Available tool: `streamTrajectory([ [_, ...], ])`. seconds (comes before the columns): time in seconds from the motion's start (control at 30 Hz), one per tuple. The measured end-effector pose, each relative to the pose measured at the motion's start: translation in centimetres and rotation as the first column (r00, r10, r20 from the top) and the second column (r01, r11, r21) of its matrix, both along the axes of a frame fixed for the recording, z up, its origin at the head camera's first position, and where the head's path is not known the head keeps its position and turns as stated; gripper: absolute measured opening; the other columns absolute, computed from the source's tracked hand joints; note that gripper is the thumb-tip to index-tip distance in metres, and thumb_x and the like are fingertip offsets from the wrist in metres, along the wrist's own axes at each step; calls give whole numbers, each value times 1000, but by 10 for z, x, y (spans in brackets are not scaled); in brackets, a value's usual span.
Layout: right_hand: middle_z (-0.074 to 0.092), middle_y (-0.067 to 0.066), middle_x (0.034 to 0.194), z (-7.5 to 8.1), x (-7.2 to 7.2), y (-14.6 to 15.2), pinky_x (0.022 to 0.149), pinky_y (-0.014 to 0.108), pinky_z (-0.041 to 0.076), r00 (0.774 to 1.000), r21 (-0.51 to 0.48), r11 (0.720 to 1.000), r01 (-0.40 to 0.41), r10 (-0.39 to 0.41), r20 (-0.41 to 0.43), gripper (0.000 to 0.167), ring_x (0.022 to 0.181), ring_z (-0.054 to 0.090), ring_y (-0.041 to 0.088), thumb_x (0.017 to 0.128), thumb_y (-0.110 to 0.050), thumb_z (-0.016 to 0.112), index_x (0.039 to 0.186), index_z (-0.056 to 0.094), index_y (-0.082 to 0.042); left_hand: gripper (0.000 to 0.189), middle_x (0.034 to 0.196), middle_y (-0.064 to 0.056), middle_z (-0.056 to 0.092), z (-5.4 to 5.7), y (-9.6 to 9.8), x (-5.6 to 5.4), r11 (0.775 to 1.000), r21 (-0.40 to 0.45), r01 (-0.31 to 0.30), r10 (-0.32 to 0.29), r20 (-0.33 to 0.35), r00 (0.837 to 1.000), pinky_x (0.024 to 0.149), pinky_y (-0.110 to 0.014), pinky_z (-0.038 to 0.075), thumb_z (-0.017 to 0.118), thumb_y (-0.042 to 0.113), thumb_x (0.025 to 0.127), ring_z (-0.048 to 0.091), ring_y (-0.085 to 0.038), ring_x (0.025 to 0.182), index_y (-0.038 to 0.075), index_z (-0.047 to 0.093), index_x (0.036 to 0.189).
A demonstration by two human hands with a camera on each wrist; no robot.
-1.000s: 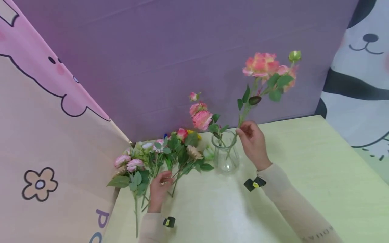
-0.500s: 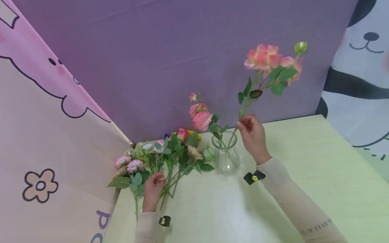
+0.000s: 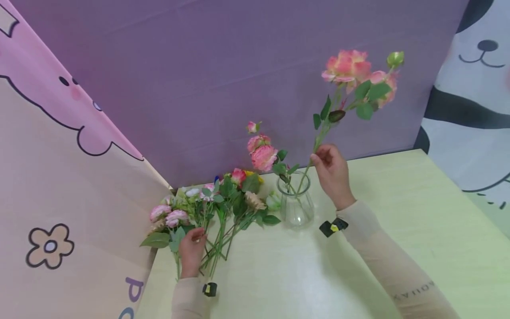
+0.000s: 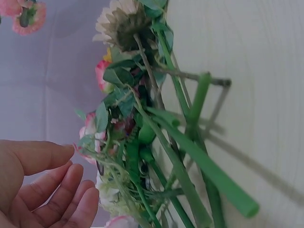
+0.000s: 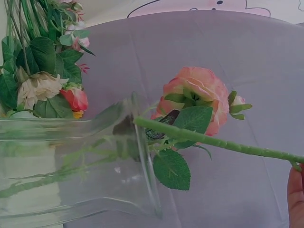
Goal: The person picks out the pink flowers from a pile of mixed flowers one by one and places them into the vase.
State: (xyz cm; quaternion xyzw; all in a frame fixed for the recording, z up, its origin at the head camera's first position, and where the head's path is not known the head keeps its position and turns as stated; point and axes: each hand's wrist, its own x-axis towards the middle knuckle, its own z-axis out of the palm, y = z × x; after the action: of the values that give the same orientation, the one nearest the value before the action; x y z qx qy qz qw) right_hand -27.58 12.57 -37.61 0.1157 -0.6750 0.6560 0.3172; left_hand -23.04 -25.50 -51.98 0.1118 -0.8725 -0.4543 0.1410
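My right hand [image 3: 332, 177] pinches the green stem of a tall pink artificial flower [image 3: 346, 68], with its blooms and a green bud high above the table. In the right wrist view, the cut end of that stem [image 5: 218, 140] is right at the mouth of a clear glass vase [image 3: 298, 212]. Another pink flower [image 3: 264, 157] stands in the vase, leaning left. My left hand [image 3: 192, 252] is over the stems of a flower pile [image 3: 229, 199] on the left; in the left wrist view its fingers are loosely bent, nothing between thumb and fingertips.
The pile includes pale pink blooms [image 3: 177, 217], a beige bloom [image 3: 255, 200] and several green stems [image 4: 204, 175] pointing towards me. A purple backdrop [image 3: 223, 88] rises behind the pale table [image 3: 378, 221]. A pink cartoon panel stands at the left, a panda panel [image 3: 466, 110] at the right.
My left hand has moved left across the pile, uncovering several stems. My right hand has risen slightly with its flower, and the stem's lower end has drawn up from inside the vase towards its mouth.
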Motion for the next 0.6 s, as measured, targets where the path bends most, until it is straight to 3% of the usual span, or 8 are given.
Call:
streamTrajectory([
  [0.4,53,-5,84,-1,-8,4,68,14,45,1000,-14,1000,14,-14,4,18,76,53,5,89,4,59,100,50,15,23,100,-25,65,-9,-8,-4,997,-72,-41,40,-14,999,80,-47,51,66,2,84,62,-38,93,-7,65,105],
  [0.6,52,-4,84,6,-2,3,67,12,45,999,-29,999,26,-25,33,17,74,52,2,87,10,57,100,49,18,23,101,-26,65,-11,-13,-2,994,-87,-68,66,-16,998,82,-48,50,64,-1,84,62,-39,93,-8,65,105],
])
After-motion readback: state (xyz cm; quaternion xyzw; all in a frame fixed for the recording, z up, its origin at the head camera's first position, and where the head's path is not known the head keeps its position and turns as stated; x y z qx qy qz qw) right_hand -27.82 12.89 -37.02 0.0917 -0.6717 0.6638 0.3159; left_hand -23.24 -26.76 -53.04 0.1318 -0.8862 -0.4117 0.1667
